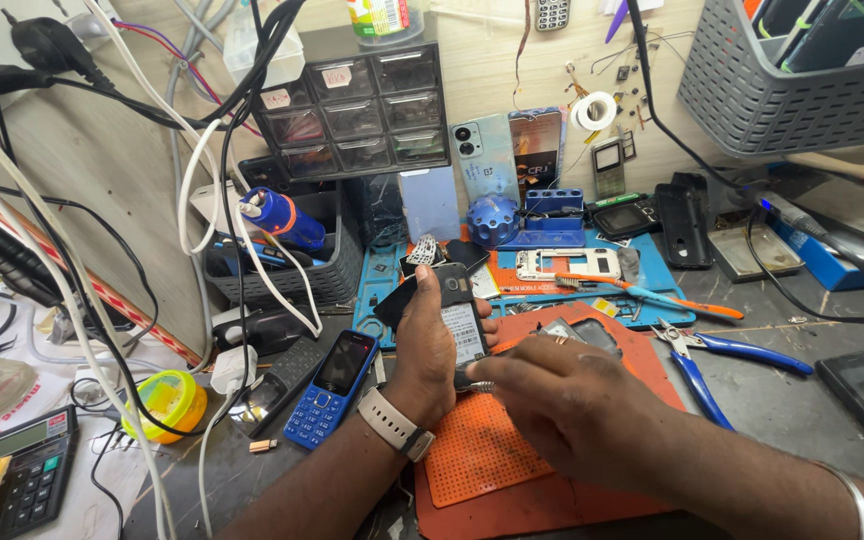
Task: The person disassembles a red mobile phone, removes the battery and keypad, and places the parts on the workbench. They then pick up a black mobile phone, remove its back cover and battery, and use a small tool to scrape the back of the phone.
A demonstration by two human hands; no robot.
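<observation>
Left hand: the left hand point(424, 350), a pale watch at its wrist, was closed around an opened phone point(459, 322), gripping it upright by its sides above the near-centre of the bench.
Right hand: the right hand point(562, 400) was pinched on a small metal tool point(479, 385), its tip touching the lower end of the opened phone; a thin bangle sat on that forearm.
Held item: the opened phone showed a pale labelled panel facing the camera; whether this was a battery or an inner cover could not be told, as the fingers hid its edges.
Position of held item: above the far left corner of the orange work mat point(492, 450), just right of the blue keypad phone point(333, 387).
Blue keypad phone: lying flat on the bench, screen dark, near the left wrist.
Blue-handled pliers: the blue-handled pliers point(722, 355) lay right of the mat, well apart from both hands.
Far side: a blue repair mat point(532, 275) carried a white phone frame point(567, 264) and an orange-handled brush point(652, 295).
Far left: a small-parts drawer cabinet point(357, 110) stood against the wall, with tangled cables in front.
Near left: a calculator point(17, 470) and a yellow tape roll point(164, 402).
Far right: a grey basket point(792, 75).
</observation>
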